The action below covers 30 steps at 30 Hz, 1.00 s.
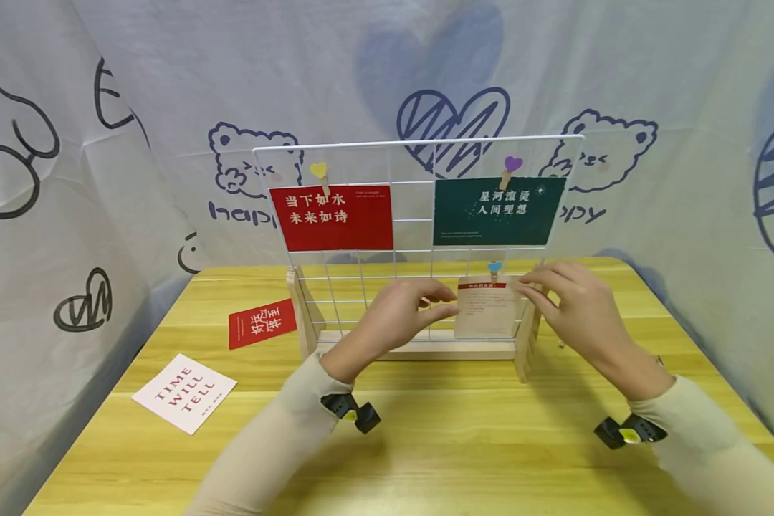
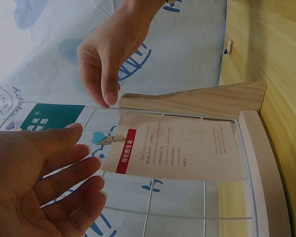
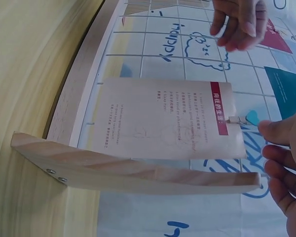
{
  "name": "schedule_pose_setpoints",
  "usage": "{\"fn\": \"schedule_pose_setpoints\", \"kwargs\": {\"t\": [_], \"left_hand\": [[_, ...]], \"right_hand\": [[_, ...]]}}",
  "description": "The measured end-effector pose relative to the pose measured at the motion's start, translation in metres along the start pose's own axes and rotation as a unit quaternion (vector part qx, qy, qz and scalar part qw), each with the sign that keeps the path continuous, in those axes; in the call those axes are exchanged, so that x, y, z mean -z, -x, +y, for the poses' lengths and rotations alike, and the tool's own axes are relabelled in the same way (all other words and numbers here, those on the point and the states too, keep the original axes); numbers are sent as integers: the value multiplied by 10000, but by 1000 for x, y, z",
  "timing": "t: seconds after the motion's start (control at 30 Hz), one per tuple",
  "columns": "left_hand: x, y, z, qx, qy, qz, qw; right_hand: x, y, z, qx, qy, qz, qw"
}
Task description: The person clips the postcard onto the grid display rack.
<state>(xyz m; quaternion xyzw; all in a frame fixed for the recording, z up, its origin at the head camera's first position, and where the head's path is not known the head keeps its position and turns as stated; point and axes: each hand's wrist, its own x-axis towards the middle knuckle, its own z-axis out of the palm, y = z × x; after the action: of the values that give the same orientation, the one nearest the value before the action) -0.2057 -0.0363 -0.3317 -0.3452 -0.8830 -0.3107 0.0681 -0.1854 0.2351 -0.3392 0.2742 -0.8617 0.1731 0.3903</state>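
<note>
A cream card (image 1: pixel 486 315) with a red title band hangs low on the right of a white wire grid rack (image 1: pixel 377 274). A wooden clothespin with a blue heart (image 3: pixel 251 117) holds its top edge. My left hand (image 1: pixel 396 315) hovers at the card's left side, fingers loosely bent, with nothing between them. On the other side, my right hand (image 1: pixel 574 308) has its thumb and fingers apart near the card's upper right corner. The right wrist view shows the thumb close to the blue heart, the other fingers relaxed.
Higher on the grid hang a red card (image 1: pixel 335 229) under a yellow heart clip (image 1: pixel 320 172) and a green card (image 1: pixel 497 222) under a purple heart clip (image 1: pixel 512 166). Left of the rack, a small red card (image 1: pixel 261 324) and a white card (image 1: pixel 184 393) lie on the wooden table (image 1: pixel 451 444).
</note>
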Motion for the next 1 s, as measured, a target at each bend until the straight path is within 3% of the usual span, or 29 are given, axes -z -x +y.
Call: {"fn": "schedule_pose_setpoints", "kwargs": {"t": [0.53, 0.8, 1.0], "left_hand": [[12, 32, -25, 468, 887, -219, 9947], [19, 52, -41, 386, 828, -12, 9958], [23, 70, -53, 558, 613, 97, 9965]], "right_hand": [[10, 19, 13, -533, -101, 12, 9985], [12, 31, 24, -829, -84, 330, 9960], [9, 40, 32, -1147, -131, 353, 9927]]}}
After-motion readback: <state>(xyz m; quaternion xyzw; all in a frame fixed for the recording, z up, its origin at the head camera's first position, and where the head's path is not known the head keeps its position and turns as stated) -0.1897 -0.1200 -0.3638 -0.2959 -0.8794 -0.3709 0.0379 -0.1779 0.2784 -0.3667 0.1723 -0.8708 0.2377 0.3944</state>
